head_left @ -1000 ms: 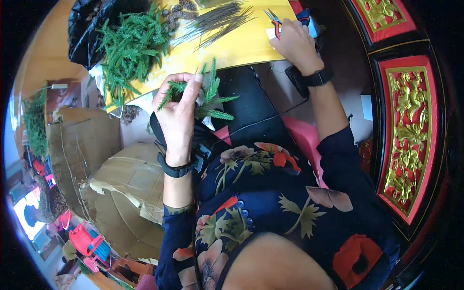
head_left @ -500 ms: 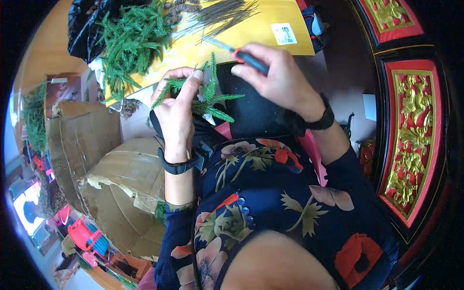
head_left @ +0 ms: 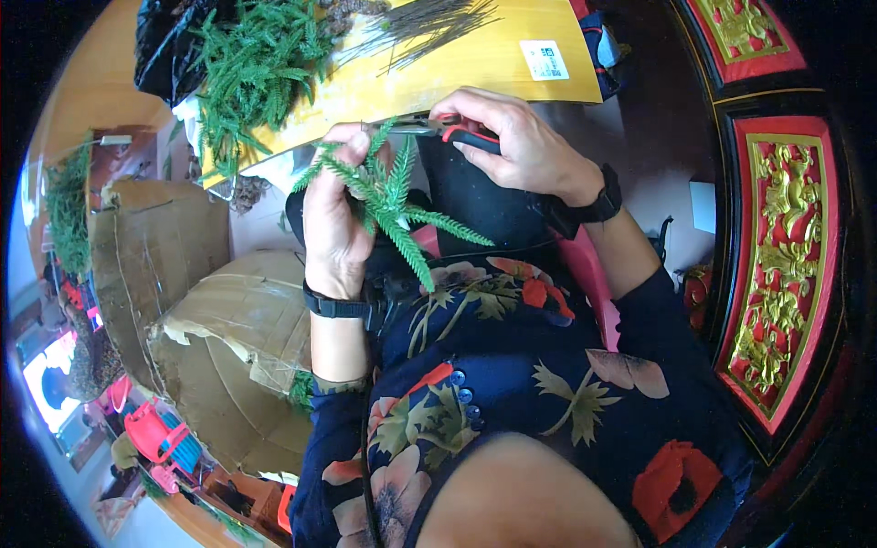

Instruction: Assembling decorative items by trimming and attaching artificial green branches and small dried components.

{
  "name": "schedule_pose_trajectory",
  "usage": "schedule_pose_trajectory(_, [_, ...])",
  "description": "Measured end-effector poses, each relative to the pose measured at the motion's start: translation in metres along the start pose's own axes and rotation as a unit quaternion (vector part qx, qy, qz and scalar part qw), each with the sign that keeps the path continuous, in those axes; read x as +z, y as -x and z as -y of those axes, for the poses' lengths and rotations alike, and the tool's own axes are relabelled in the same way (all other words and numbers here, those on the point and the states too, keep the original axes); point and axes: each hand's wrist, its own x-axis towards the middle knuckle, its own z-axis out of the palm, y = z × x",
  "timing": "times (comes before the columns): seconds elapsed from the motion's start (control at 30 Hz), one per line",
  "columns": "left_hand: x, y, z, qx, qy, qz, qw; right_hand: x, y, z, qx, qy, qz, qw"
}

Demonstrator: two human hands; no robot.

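Pinched in my left hand (head_left: 336,205) is a green artificial fir sprig (head_left: 395,192), its several needled branches fanned out over my lap. My right hand (head_left: 525,146) grips long-nose pliers (head_left: 470,139) by their red and black handles. The metal jaws point left and meet the top of the sprig beside my left fingertips. Whether the jaws are closed on the stem or a wire I cannot tell. Both hands are just off the near edge of the yellow table (head_left: 498,78).
On the table lie a heap of green sprigs (head_left: 260,73), a bundle of thin dark wire stems (head_left: 429,27) and a white label (head_left: 544,60). A black plastic bag (head_left: 164,55) hangs at the left corner. Cardboard boxes (head_left: 233,315) stand at my left; red-and-gold carved panels (head_left: 786,274) at my right.
The pliers have turned and come down to the left, so their jaws now reach the sprig. In my left hand the sprig has rotated, spreading its branches toward me.
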Motion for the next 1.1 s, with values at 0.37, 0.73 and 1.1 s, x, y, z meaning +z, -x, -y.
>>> schedule_pose_trajectory(0.37, [-0.011, 0.003, 0.003, -0.155, 0.287, 0.125, 0.937, -0.004, -0.024, -0.001, -0.128, -0.017, 0.051, 0.99])
schedule_pose_trajectory(0.73, [-0.003, 0.0, 0.006, -0.107, 0.27, 0.249, 0.924, -0.007, -0.037, -0.001, -0.157, -0.034, 0.07, 0.984])
schedule_pose_trajectory(1.1, [-0.009, -0.005, 0.016, -0.11, 0.305, 0.286, 0.902, -0.007, -0.045, -0.002, -0.19, -0.048, 0.078, 0.978])
